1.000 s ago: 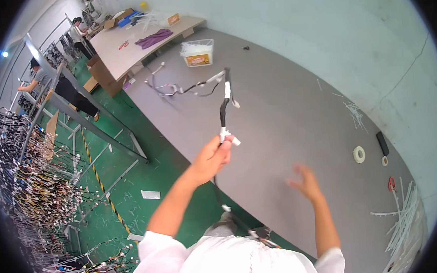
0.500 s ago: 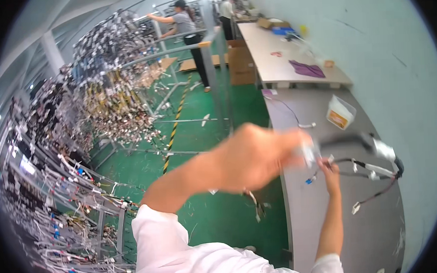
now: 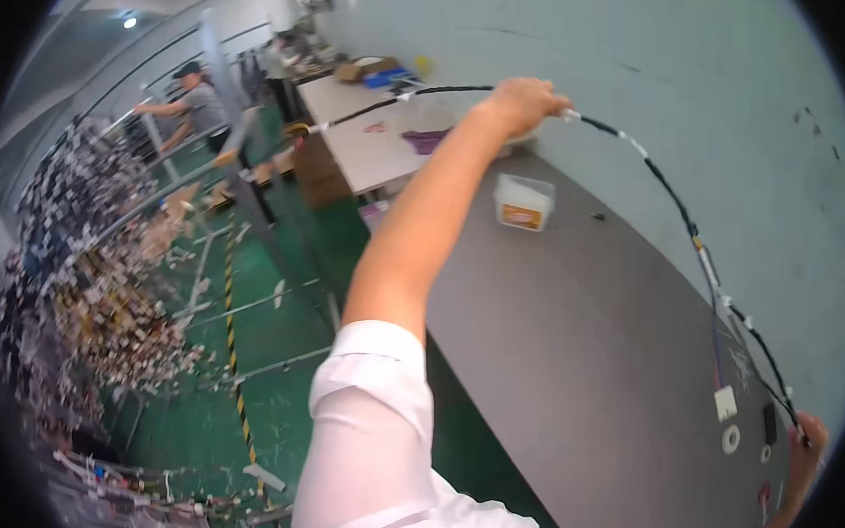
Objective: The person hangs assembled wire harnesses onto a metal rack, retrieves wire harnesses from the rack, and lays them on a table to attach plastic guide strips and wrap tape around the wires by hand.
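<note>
A long black wire harness [image 3: 662,180] with white tape bands arcs over the grey bench. My left hand [image 3: 524,106], arm stretched far forward, is closed around it near the wall. Beyond that fist one length of the harness runs left over the pale table to a yellow-and-white end. The other length sags to the lower right, where my right hand [image 3: 809,438] grips it at the picture's edge; that hand's fingers show only in part. A thin purple wire branches off this length down to a white connector [image 3: 725,403].
On the grey bench [image 3: 580,351] stands a white plastic tub [image 3: 524,201]. White rings [image 3: 731,439] and a black block [image 3: 770,425] lie near my right hand. A purple cloth [image 3: 424,142] is on the pale table. Metal frames and hanging harnesses fill the left; two people stand beyond.
The harness was bunched between my hands and is now drawn out long. My left hand has moved far forward, my right hand to the lower right. The view has turned right.
</note>
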`<state>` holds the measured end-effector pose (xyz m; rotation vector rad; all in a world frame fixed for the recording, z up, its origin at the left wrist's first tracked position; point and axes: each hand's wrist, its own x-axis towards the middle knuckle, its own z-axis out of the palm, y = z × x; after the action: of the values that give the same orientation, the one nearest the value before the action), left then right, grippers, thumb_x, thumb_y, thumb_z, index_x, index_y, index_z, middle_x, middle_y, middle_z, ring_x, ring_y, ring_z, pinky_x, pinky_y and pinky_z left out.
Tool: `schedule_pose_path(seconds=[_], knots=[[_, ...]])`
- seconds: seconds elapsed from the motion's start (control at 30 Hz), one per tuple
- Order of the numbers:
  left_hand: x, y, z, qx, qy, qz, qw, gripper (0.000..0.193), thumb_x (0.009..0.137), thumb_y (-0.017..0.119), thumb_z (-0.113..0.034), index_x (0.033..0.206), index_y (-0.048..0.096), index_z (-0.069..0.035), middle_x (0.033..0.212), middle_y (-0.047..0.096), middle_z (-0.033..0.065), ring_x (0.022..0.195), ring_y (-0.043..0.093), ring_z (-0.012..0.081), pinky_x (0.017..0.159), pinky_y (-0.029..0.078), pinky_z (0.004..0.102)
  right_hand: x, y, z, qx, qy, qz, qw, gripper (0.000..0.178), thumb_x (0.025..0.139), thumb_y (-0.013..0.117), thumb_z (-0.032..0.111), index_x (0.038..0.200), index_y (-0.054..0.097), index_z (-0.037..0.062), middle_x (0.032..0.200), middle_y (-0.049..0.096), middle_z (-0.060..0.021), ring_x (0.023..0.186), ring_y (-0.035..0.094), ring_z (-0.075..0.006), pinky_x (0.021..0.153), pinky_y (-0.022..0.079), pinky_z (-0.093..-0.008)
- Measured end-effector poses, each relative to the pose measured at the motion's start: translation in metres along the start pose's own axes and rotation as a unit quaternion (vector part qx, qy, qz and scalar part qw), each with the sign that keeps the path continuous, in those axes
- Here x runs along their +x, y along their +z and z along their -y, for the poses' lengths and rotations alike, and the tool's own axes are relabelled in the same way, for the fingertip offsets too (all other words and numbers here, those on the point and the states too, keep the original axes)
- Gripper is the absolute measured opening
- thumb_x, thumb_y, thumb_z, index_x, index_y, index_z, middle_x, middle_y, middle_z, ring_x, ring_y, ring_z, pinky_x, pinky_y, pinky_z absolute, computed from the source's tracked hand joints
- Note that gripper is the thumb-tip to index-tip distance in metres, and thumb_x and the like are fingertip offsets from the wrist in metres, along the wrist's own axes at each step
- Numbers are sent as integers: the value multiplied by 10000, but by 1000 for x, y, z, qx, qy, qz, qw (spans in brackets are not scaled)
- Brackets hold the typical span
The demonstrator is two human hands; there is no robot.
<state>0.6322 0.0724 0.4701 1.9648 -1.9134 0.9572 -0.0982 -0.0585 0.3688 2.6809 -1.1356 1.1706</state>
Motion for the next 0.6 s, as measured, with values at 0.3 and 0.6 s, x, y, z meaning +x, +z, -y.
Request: schedule_pose_path(seconds=[0.3,0.6], knots=[[-118,296,-175,-70,-79,251,962,476,834,526,-111,1296,479,-214,1229,498,112,1224,413,286,1050,206,533,-166,254,-98,56,216,249,942,147,713,661,37,859,676,34,760,610,-123,711,589,-237,667,465,-329],[-176,262,-524,-606,51,69,791,444,780,529,21,1216,525,-64,1207,533,148,1156,462,316,996,333,430,-220,335,-60,-54,71,-56,994,265,711,596,2,962,663,55,1008,593,-172,873,573,-334,771,447,-408]])
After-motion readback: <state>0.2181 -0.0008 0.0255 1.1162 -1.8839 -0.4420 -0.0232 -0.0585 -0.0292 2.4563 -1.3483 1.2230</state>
